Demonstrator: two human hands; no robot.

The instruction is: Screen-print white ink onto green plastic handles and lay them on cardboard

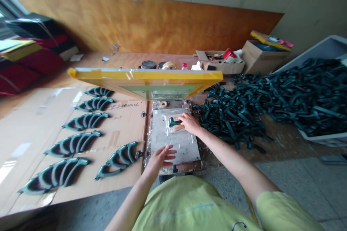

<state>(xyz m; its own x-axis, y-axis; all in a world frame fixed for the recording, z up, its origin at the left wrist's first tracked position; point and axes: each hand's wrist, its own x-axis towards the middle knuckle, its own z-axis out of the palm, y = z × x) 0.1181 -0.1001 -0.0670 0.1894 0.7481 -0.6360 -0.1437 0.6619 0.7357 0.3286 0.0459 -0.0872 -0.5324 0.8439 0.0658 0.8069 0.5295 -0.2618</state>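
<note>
My right hand [190,123] has its fingers on one end of a dark green curved plastic handle [174,122]. The handle lies on a small block wrapped in clear film, in the middle of a grey metal plate [159,139]. Over the near part of that plate hovers my left hand [162,157], fingers apart, holding nothing. Behind the plate a screen-printing frame [149,75] with yellow tape along its edge stands tilted up.
Several rows of green handles [72,144] lie on a cardboard sheet [119,122] at left. At right a loose heap of handles [230,112] spills beside a grey bin [325,136]. A tape roll [163,104], jars [148,65] and a cardboard box [233,68] are farther back.
</note>
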